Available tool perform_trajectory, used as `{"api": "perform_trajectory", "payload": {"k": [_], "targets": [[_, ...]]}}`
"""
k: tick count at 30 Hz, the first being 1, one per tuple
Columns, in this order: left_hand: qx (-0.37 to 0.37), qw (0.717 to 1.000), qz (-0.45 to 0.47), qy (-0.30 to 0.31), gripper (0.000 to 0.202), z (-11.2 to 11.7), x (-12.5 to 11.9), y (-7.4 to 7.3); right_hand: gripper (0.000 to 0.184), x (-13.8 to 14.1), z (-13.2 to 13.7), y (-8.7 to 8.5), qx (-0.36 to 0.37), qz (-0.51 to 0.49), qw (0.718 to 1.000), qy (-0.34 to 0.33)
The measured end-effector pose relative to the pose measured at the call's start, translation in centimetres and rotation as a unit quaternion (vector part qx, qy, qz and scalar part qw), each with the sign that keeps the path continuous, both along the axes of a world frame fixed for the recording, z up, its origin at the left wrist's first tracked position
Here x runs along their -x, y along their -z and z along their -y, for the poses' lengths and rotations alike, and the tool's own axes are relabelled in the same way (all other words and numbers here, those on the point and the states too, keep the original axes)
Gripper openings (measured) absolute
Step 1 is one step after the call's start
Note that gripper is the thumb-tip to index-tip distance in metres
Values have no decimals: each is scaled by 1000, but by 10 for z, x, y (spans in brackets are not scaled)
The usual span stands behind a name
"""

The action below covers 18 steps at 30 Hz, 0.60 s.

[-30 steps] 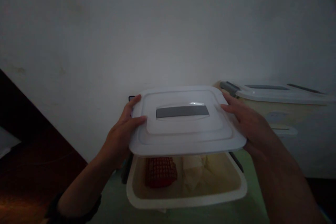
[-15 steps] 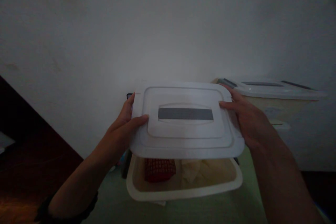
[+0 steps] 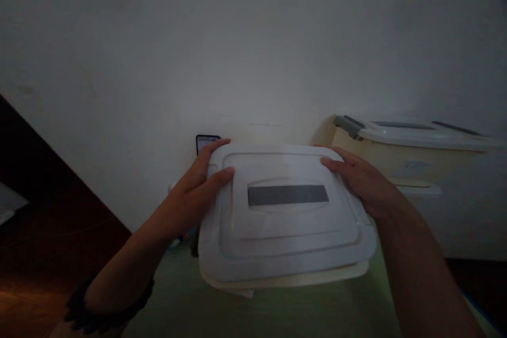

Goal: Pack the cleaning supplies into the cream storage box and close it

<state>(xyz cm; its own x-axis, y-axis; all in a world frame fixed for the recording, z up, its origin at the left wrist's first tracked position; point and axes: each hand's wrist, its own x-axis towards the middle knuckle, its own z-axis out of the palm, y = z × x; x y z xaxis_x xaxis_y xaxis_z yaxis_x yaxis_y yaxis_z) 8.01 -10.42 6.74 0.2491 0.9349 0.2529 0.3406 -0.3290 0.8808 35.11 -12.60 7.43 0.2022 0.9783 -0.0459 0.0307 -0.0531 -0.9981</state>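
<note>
A white plastic lid [image 3: 293, 166] with a grey handle strip lies over a cream storage box [image 3: 312, 279], covering its opening. Only the box's front rim shows below the lid's near edge, and its contents are hidden. My left hand [image 3: 202, 185] grips the lid's left side, thumb on top and fingers at the far left corner. Opposite it, my right hand [image 3: 362, 182] holds the right side, the thumb on top and the other fingers along the edge. Whether the lid sits flush on the rim I cannot tell.
Behind my left hand a phone [image 3: 206, 141] stands near the wall [image 3: 261, 53]. Another cream box [image 3: 407, 161] with a white lid and grey latches is at the right. A pale green surface [image 3: 301, 311] lies beneath the near box.
Both hands have brought the lid down and towards me over the box. The red patterned item and pale cloth inside have gone from sight. More of the phone shows.
</note>
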Motion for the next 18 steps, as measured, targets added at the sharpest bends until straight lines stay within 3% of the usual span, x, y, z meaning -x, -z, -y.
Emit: {"api": "perform_trajectory", "payload": {"k": [3,7,12,18], "targets": [[-16,999,-33,-7,51,-1,-1,6,25,-4,-1,1,-20,45,999,24],[2,997,-79,-2,47,-2,-2,7,19,-11,1,3,-11,132,991,1],[-16,986,-168,-11,46,-3,2,3,28,-17,0,8,-36,333,942,-25],[-36,969,-244,-33,49,-9,9,1,33,-16,-6,17,-63,403,911,-60]]}}
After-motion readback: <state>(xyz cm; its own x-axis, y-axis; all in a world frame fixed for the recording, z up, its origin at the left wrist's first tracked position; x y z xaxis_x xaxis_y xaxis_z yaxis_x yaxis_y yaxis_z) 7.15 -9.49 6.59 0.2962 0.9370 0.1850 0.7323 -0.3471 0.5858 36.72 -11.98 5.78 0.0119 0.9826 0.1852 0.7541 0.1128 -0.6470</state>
